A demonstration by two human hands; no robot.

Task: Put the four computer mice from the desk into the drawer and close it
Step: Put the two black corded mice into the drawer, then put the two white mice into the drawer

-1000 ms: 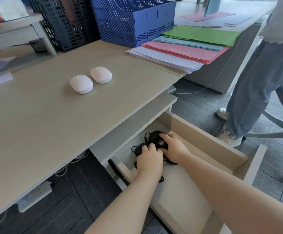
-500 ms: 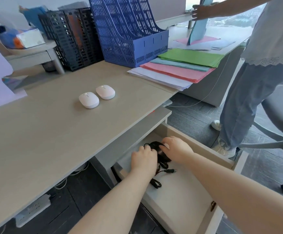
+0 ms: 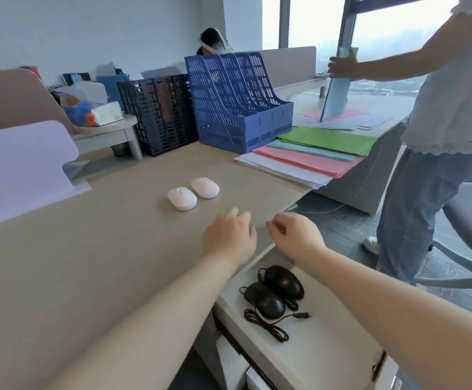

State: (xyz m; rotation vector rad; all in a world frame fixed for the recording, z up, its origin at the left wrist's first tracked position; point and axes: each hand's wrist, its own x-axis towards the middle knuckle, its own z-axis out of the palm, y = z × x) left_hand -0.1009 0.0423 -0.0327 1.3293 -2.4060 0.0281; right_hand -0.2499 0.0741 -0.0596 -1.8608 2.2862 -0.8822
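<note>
Two white wireless mice lie side by side on the beige desk: the left white mouse and the right white mouse. Two black wired mice rest in the open drawer below the desk edge, the nearer black mouse and the farther black mouse, their cables coiled beside them. My left hand and my right hand hover empty over the desk's front edge, fingers loosely apart, a short way in front of the white mice.
A blue file rack and black file racks stand at the back. Stacked coloured papers lie at the desk's right end. A person in jeans stands at the right, holding a blue folder. A purple divider is at left.
Both hands have let go of the black mice, come up out of the drawer and moved over the desk edge toward the white mice. The view has tilted upward.
</note>
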